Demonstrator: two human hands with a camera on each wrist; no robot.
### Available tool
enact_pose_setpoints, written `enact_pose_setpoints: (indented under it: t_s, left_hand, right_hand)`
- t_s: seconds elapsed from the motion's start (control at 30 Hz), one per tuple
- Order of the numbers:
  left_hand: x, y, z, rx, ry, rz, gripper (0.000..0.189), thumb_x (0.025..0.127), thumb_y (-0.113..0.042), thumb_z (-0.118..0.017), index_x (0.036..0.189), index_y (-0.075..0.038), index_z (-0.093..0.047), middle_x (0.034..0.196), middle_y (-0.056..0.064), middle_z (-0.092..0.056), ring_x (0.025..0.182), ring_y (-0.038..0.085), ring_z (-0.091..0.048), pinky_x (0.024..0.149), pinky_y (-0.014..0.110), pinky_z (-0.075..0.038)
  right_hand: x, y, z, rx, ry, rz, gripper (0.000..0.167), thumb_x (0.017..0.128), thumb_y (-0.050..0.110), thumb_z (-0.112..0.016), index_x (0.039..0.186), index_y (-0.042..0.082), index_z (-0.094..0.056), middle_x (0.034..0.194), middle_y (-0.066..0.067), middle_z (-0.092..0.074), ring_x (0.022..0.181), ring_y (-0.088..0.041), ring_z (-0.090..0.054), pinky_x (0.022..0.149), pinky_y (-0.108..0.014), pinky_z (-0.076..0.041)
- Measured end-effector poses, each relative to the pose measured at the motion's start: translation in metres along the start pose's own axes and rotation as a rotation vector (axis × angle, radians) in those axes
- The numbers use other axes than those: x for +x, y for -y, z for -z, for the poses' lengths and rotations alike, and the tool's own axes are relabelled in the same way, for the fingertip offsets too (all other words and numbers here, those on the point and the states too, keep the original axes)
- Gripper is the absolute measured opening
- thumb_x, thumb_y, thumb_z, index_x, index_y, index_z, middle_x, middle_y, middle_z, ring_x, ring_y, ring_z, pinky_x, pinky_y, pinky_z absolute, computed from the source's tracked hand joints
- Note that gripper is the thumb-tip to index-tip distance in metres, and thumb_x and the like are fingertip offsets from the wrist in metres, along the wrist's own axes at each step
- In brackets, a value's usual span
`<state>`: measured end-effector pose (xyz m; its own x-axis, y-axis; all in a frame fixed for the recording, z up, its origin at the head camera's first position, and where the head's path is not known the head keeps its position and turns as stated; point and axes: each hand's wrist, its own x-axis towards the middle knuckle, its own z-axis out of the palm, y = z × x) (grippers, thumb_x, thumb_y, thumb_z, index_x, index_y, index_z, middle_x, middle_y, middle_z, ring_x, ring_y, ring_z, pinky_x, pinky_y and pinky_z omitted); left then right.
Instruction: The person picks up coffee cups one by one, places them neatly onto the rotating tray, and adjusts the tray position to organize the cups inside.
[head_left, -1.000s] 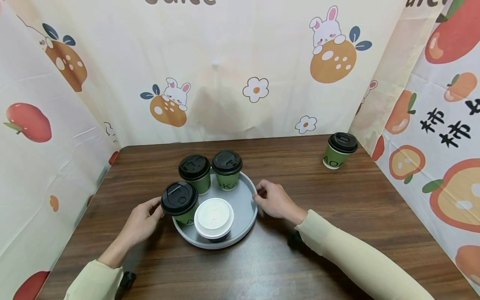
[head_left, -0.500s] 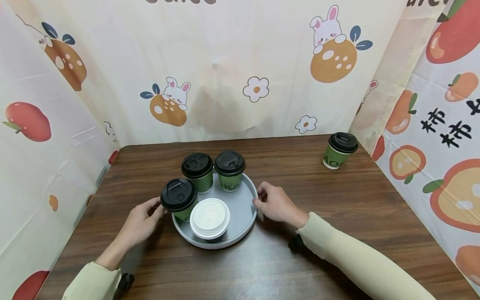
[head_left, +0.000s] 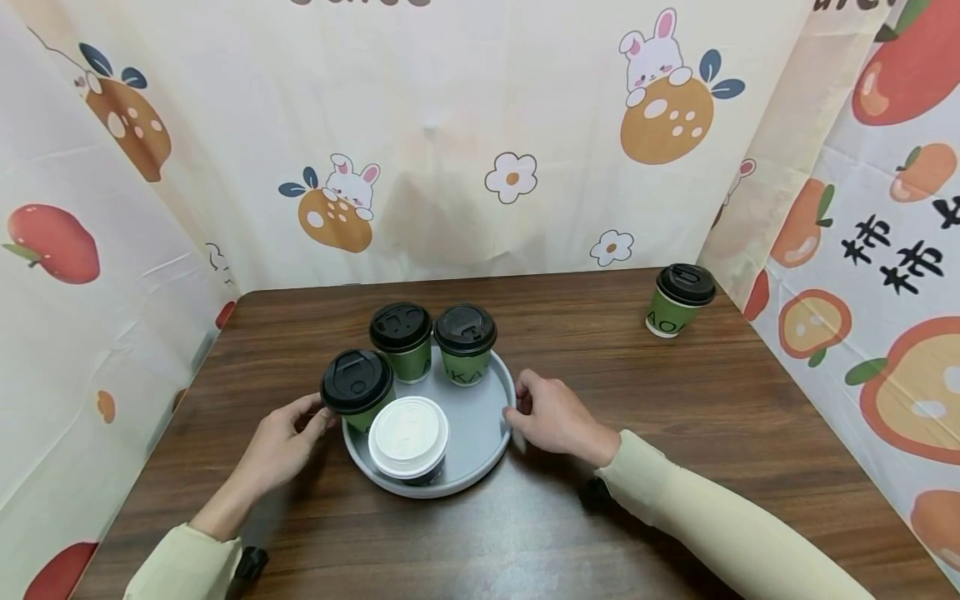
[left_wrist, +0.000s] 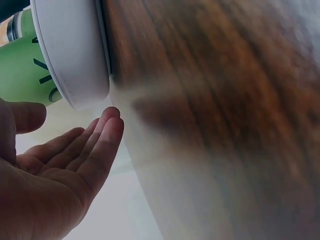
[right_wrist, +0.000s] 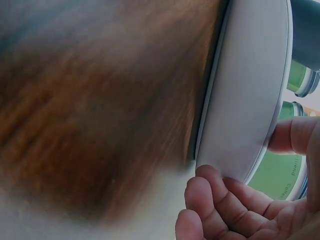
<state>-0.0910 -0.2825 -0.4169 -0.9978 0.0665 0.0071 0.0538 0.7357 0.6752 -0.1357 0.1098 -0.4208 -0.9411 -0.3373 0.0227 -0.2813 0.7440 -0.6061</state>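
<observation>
A round grey tray [head_left: 480, 432] with a raised rim rests on the wooden table. On it stand three green paper cups with black lids: one at the left [head_left: 360, 400], one at the back [head_left: 408, 354] and one at the back right [head_left: 465, 358]. A white-lidded cup [head_left: 408, 440] stands at the front. My left hand [head_left: 283, 442] is by the tray's left edge; its fingers [left_wrist: 95, 155] are fairly straight and contact is unclear. With thumb over the rim and fingers curled against the side wall [right_wrist: 240, 100], my right hand [head_left: 558, 417] grips the tray's right edge.
Another green cup with a black lid [head_left: 678, 300] stands at the table's far right corner. Printed cloth [head_left: 450, 100] hangs behind the table [head_left: 600, 350] and along both sides.
The tray has turned clockwise: the back cups moved right, the left cup went back, the white-lidded cup moved left. My right hand shifted slightly toward me; my left hand stayed nearly still.
</observation>
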Motion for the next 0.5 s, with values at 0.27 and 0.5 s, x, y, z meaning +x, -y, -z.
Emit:
enact_pose_setpoints:
  t_s: [0.27, 0.5]
  left_hand:
    - [-0.0013, -0.0018, 0.0005, -0.003, 0.004, 0.011, 0.047, 0.11, -0.032, -0.05, 0.143, 0.001, -0.056, 0.112, 0.011, -0.075, 0.112, 0.032, -0.066, 0.095, 0.055, -0.049]
    - [-0.002, -0.0026, -0.0003, 0.002, 0.007, 0.022, 0.046, 0.11, -0.03, -0.051, 0.143, 0.002, -0.056, 0.11, 0.01, -0.075, 0.109, 0.029, -0.067, 0.094, 0.052, -0.049]
  right_hand:
    - [-0.0047, 0.0031, -0.0005, -0.065, 0.007, 0.009, 0.022, 0.089, 0.031, -0.072, 0.089, 0.015, -0.057, 0.069, 0.006, -0.056, 0.059, -0.011, -0.051, 0.055, -0.031, -0.043]
    - [-0.0098, 0.005, -0.0015, -0.107, 0.016, 0.03, 0.023, 0.089, 0.035, -0.073, 0.089, 0.017, -0.059, 0.067, 0.005, -0.054, 0.058, -0.012, -0.05, 0.054, -0.032, -0.04]
